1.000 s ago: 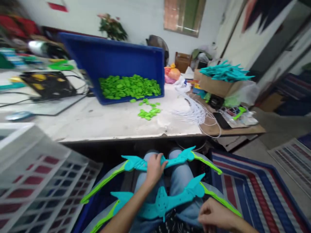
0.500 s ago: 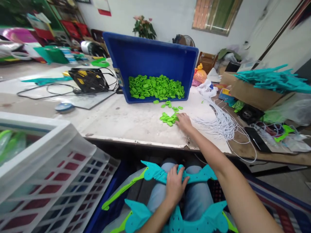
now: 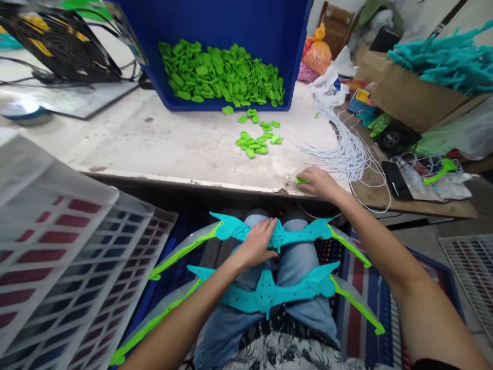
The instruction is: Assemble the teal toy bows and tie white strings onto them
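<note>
My left hand [image 3: 259, 241] lies over the upper turquoise bow-shaped plastic piece [image 3: 304, 234] on my knees, fingers across its middle and thumb below. That piece has long green arms at both ends. Nearer my body, a second similar turquoise piece [image 3: 265, 294] rests across my lap. My right hand [image 3: 319, 183] is at the table's front edge, its fingers closed on a small green plastic piece [image 3: 300, 180], mostly hidden by the fingertips. A small pile of the same green pieces [image 3: 254, 144] lies on the table, farther off and to the left.
Behind the pile, a blue bin [image 3: 231, 20] tipped on its side holds many green pieces. White cords [image 3: 346, 154] spread to the right, by a cardboard box [image 3: 416, 97] of turquoise parts. A white plastic basket [image 3: 57, 231] stands left; a black fan [image 3: 57, 46] sits on the table.
My right hand has moved from the green pile to the table's front edge with a green piece. My left hand remains on the upper turquoise piece. The view has tilted down.
</note>
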Demonstrator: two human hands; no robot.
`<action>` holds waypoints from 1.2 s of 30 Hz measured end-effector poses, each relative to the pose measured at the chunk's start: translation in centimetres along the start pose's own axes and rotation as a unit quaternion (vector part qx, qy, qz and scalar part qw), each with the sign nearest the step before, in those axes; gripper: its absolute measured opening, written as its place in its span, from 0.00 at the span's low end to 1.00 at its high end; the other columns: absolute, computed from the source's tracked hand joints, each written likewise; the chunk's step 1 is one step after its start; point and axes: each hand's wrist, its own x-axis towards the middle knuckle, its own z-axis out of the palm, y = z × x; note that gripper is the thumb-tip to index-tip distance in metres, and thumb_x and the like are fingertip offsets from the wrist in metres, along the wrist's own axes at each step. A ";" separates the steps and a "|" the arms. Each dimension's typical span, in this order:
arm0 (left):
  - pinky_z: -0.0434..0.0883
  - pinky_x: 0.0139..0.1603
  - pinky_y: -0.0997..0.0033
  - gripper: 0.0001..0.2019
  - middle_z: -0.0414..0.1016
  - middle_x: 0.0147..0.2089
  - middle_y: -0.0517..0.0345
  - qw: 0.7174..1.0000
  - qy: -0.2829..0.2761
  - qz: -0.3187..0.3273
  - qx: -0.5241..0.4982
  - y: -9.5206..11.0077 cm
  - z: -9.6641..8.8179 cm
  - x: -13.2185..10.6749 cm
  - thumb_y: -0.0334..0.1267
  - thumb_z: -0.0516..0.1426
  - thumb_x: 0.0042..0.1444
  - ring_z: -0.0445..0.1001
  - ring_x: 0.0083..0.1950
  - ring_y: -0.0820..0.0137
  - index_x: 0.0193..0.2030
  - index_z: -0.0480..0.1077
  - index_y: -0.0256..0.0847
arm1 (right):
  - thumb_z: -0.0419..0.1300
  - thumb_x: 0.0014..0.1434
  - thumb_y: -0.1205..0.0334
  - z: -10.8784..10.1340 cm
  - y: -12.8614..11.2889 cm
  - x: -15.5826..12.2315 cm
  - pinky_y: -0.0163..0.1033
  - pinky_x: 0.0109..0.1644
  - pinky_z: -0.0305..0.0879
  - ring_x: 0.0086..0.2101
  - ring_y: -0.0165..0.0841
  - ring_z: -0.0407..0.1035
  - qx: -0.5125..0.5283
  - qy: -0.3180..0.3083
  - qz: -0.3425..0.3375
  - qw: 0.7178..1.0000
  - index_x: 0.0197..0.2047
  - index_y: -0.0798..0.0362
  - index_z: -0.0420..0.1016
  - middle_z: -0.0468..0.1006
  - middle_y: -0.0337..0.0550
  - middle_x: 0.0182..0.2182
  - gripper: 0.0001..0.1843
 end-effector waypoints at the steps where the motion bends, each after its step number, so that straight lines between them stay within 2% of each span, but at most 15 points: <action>1: 0.59 0.62 0.49 0.46 0.59 0.65 0.39 1.000 -0.003 -0.004 0.017 0.0 -0.2 0.0 0.38 0.64 0.45 0.57 0.66 0.49 0.69 0.47 0.39 | 0.60 0.60 0.60 0.1 0.2 -1.0 0.41 0.47 0.62 0.43 0.39 0.66 -0.003 0.005 0.001 1.000 0.48 0.53 0.76 0.75 0.49 0.41 0.13; 6: 0.63 0.55 0.50 0.39 0.68 0.57 0.38 0.995 -0.013 -0.051 0.087 2.1 0.6 0.5 0.38 0.61 0.50 0.66 0.57 0.49 0.68 0.51 0.35 | 0.57 0.62 0.60 1.0 0.2 -3.3 0.41 0.46 0.62 0.41 0.39 0.65 -0.014 0.032 0.012 0.999 0.46 0.53 0.76 0.74 0.49 0.40 0.12; 9: 0.62 0.54 0.51 0.39 0.69 0.55 0.37 0.994 -0.024 -0.059 0.094 3.3 1.1 0.9 0.39 0.59 0.51 0.68 0.56 0.50 0.69 0.49 0.35 | 0.59 0.61 0.54 1.2 -0.6 -3.9 0.41 0.46 0.62 0.41 0.40 0.66 -0.026 0.046 0.065 0.996 0.44 0.54 0.76 0.74 0.50 0.37 0.14; 12: 0.62 0.56 0.53 0.42 0.67 0.59 0.34 0.994 -0.070 -0.061 0.055 3.3 0.3 1.5 0.40 0.59 0.51 0.66 0.59 0.49 0.70 0.46 0.32 | 0.61 0.59 0.51 1.1 -1.4 -4.8 0.44 0.48 0.63 0.42 0.43 0.66 -0.015 0.074 0.101 0.992 0.51 0.55 0.72 0.75 0.52 0.38 0.22; 14: 0.64 0.55 0.57 0.40 0.66 0.61 0.34 0.992 -0.111 -0.066 0.005 2.8 -0.8 2.1 0.42 0.56 0.52 0.67 0.60 0.50 0.69 0.46 0.30 | 0.62 0.58 0.51 0.9 -1.3 -5.4 0.46 0.51 0.64 0.46 0.44 0.66 0.022 0.098 0.077 0.992 0.55 0.55 0.69 0.75 0.54 0.43 0.25; 16: 0.66 0.52 0.62 0.36 0.69 0.59 0.36 0.986 -0.143 -0.075 -0.033 2.2 -1.9 3.0 0.43 0.54 0.54 0.70 0.57 0.52 0.68 0.50 0.30 | 0.62 0.57 0.55 0.7 -0.7 -5.7 0.49 0.55 0.63 0.50 0.44 0.65 0.082 0.104 0.017 0.991 0.53 0.54 0.70 0.73 0.53 0.49 0.21; 18: 0.66 0.49 0.64 0.32 0.74 0.53 0.40 0.983 -0.159 -0.078 -0.058 1.7 -2.6 4.0 0.42 0.53 0.53 0.73 0.52 0.55 0.64 0.57 0.32 | 0.59 0.58 0.61 0.6 0.1 -5.8 0.50 0.56 0.62 0.52 0.42 0.65 0.139 0.090 -0.032 0.986 0.45 0.52 0.73 0.74 0.51 0.51 0.12; 20: 0.67 0.46 0.66 0.27 0.76 0.48 0.47 0.979 -0.163 -0.078 -0.098 1.3 -2.7 4.9 0.40 0.55 0.50 0.74 0.48 0.57 0.58 0.64 0.35 | 0.56 0.59 0.64 0.6 0.6 -5.7 0.50 0.56 0.63 0.51 0.40 0.67 0.174 0.082 -0.037 0.981 0.38 0.51 0.74 0.76 0.49 0.49 0.06; 22: 0.66 0.42 0.69 0.22 0.77 0.42 0.53 0.972 -0.160 -0.087 -0.150 1.0 -2.5 5.5 0.40 0.56 0.48 0.73 0.44 0.60 0.51 0.69 0.37 | 0.57 0.59 0.63 1.0 0.2 -5.9 0.50 0.55 0.64 0.48 0.39 0.69 0.192 0.101 -0.021 0.976 0.36 0.51 0.75 0.78 0.49 0.45 0.06; 25: 0.64 0.37 0.73 0.17 0.74 0.34 0.58 0.962 -0.155 -0.096 -0.203 0.5 -2.3 5.8 0.41 0.56 0.47 0.70 0.38 0.65 0.43 0.71 0.37 | 0.59 0.59 0.58 2.6 -2.5 -7.2 0.50 0.54 0.65 0.48 0.39 0.70 0.225 0.134 -0.028 0.965 0.41 0.50 0.75 0.78 0.48 0.45 0.09; 30: 0.61 0.32 0.75 0.18 0.72 0.32 0.61 0.929 -0.189 -0.106 -0.301 -0.2 -2.5 5.8 0.42 0.55 0.49 0.66 0.32 0.72 0.44 0.72 0.34 | 0.58 0.62 0.56 8.0 -8.1 -10.6 0.49 0.51 0.68 0.46 0.40 0.70 0.267 0.104 -0.075 0.955 0.44 0.52 0.76 0.79 0.52 0.45 0.11; 33: 0.64 0.36 0.75 0.18 0.76 0.35 0.59 0.900 -0.192 -0.126 -0.371 -0.2 -2.5 5.9 0.42 0.57 0.49 0.68 0.35 0.71 0.46 0.73 0.34 | 0.57 0.63 0.57 10.4 -9.3 -11.1 0.51 0.51 0.68 0.47 0.41 0.70 0.260 0.125 -0.046 0.956 0.45 0.52 0.77 0.78 0.53 0.47 0.12; 36: 0.66 0.41 0.73 0.16 0.78 0.38 0.59 0.863 -0.187 -0.166 -0.439 -0.1 -2.2 5.9 0.41 0.58 0.51 0.71 0.40 0.70 0.45 0.74 0.36 | 0.58 0.62 0.58 11.2 -9.3 -10.9 0.52 0.52 0.68 0.47 0.41 0.71 0.274 0.150 -0.028 0.950 0.45 0.50 0.78 0.79 0.51 0.47 0.11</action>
